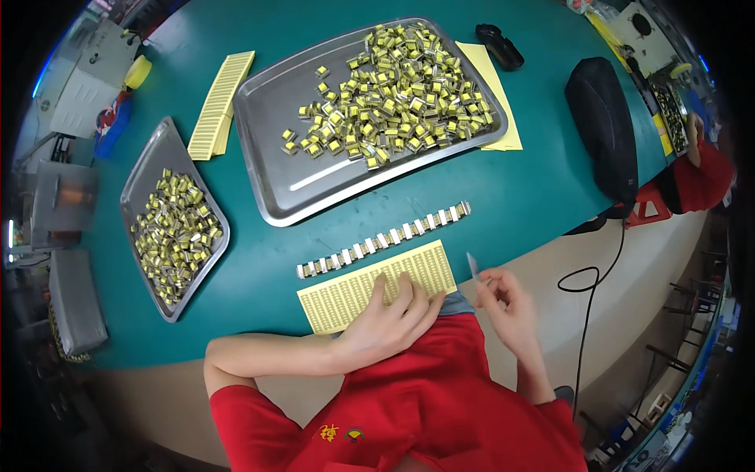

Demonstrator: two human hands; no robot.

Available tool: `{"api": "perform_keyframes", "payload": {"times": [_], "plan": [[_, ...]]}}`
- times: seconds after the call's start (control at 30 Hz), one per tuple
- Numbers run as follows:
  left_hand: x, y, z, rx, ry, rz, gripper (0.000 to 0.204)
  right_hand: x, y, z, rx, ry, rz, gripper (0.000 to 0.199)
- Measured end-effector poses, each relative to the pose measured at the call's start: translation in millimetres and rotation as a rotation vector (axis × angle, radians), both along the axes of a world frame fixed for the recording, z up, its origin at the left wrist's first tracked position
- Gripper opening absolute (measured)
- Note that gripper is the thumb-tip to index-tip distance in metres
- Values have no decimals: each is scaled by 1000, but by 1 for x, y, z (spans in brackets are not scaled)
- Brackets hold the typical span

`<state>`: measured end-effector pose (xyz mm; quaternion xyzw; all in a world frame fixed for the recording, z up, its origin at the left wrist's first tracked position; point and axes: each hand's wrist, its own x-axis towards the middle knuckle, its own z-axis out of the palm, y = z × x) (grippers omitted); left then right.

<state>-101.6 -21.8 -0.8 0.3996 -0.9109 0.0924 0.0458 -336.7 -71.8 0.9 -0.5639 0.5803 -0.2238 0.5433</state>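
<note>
My left hand lies on a yellow sheet of small printed labels at the table's near edge, fingers spread over it. Off the sheet's right end, my right hand pinches a thin, pale, pointed strip. It could be a blade or a peeled label; I cannot tell which. Just beyond the sheet runs a slanting row of small transformer-like parts, set side by side, with white and metallic faces showing. Neither hand touches that row.
A large metal tray heaped with yellow-wrapped parts stands beyond the row. At left is a smaller metal tray of similar parts. Striped yellow sheets, a black handheld device and a black bag lie around. A co-worker's red sleeve shows far right.
</note>
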Motion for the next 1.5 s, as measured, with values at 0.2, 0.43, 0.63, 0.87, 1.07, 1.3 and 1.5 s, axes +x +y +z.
{"api": "perform_keyframes", "payload": {"times": [0.2,0.43,0.63,0.87,1.07,1.3,1.5], "plan": [[-12,3,4,67,-92,36,49,3,24,-4,53,-105,-30,22],[-17,5,5,49,-104,83,48,3,28,4,20,-28,6,25],[-15,4,5,79,-60,113,46,4,30,-3,-12,-60,-17,25],[-15,9,9,117,-70,154,49,8,33,-3,-90,-22,42,29],[-17,8,3,97,-56,162,51,7,33,-4,-135,-13,55,31],[-18,2,1,84,-49,144,51,7,37,-2,-151,2,61,30],[-18,2,1,69,-40,145,51,9,44,-6,-153,16,54,28]]}}
